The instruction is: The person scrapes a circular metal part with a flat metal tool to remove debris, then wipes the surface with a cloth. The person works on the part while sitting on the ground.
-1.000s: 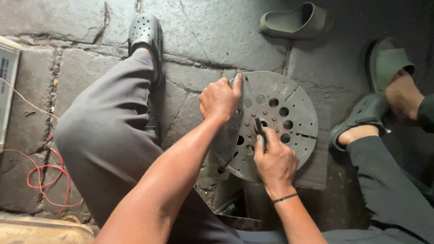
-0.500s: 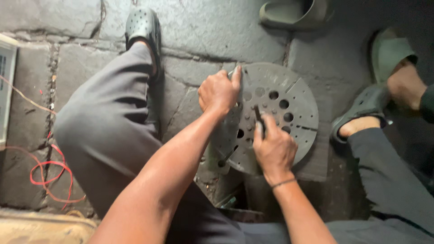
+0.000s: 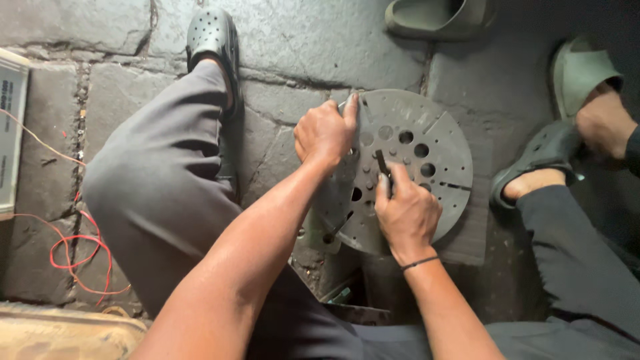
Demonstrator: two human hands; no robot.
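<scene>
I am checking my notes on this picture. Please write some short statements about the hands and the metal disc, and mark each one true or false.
1. The left hand grips the rim of the round metal disc. True.
2. The right hand holds a dark tool against the disc. True.
3. The disc has no holes. False: it has many round holes.
4. The red wire lies on the disc. False: it lies on the stone floor, far left.
</scene>
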